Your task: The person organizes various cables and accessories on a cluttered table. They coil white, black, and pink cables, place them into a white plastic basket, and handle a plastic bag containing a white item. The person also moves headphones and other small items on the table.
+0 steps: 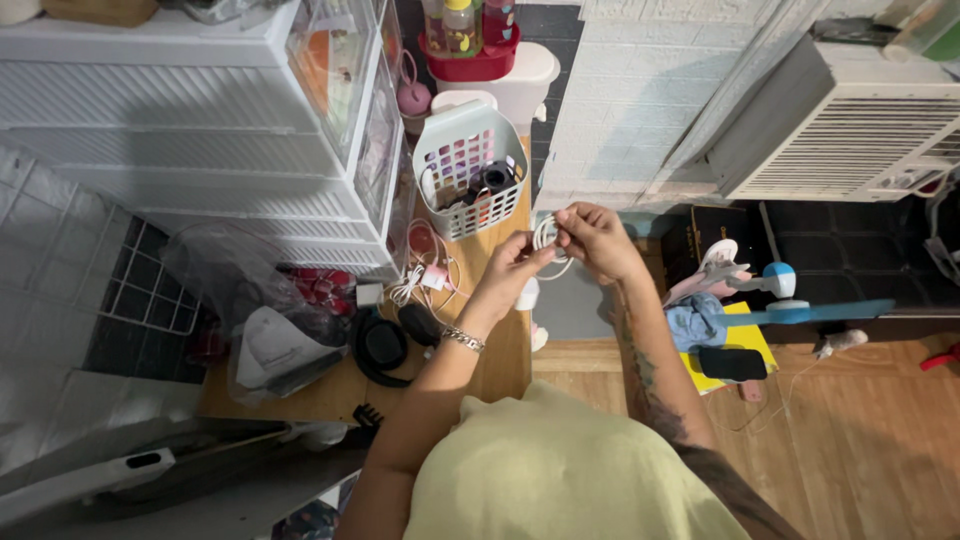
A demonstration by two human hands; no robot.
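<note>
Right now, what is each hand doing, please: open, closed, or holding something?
Left hand: closed, pinching the coiled thin white cable.
Right hand: closed, fingers pinching the same cable from the other side.

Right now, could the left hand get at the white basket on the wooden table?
Probably yes: the left hand sits just below the white basket, nothing between, though both hands hold a coiled white cable.

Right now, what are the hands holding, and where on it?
Both hands grip a coiled white cable: left hand on the coil's lower side, right hand pinching its upper right side.
</note>
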